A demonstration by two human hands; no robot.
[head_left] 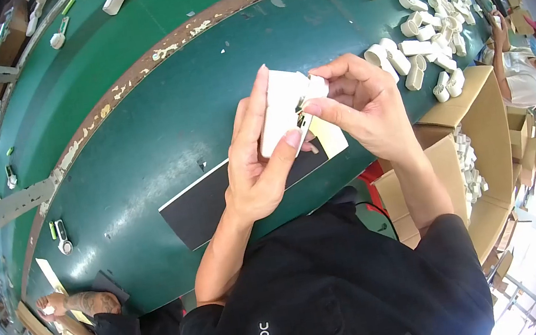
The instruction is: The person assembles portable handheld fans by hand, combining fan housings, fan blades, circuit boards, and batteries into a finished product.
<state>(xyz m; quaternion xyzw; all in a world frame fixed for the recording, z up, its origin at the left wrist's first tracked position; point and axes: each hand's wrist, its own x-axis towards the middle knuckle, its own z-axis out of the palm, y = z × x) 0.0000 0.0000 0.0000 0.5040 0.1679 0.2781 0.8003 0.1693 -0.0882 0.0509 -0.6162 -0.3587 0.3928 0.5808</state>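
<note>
Above the table, my left hand (pixel 249 177) is closed round a white plastic casing (pixel 279 94), its thumb on the near side and fingers along the far left side. Metal or dark inner parts show in a gap on the casing's right side. At that gap my right hand (pixel 373 111) pinches a smaller white plastic piece (pixel 319 85) against the casing. Whether the two pieces are joined cannot be made out. Below my hands lies a black mat (pixel 199 211) with a pale yellow patch (pixel 331 139) at its right end.
Loose white plastic housings (pixel 430 28) are heaped on the table (pixel 142 151) at right. A cardboard box (pixel 470 94) with more white parts stands beside me. Beyond a worn brown ledge (pixel 162 48) runs a green belt (pixel 119 34). Co-workers sit left (pixel 95 303) and right (pixel 521 67).
</note>
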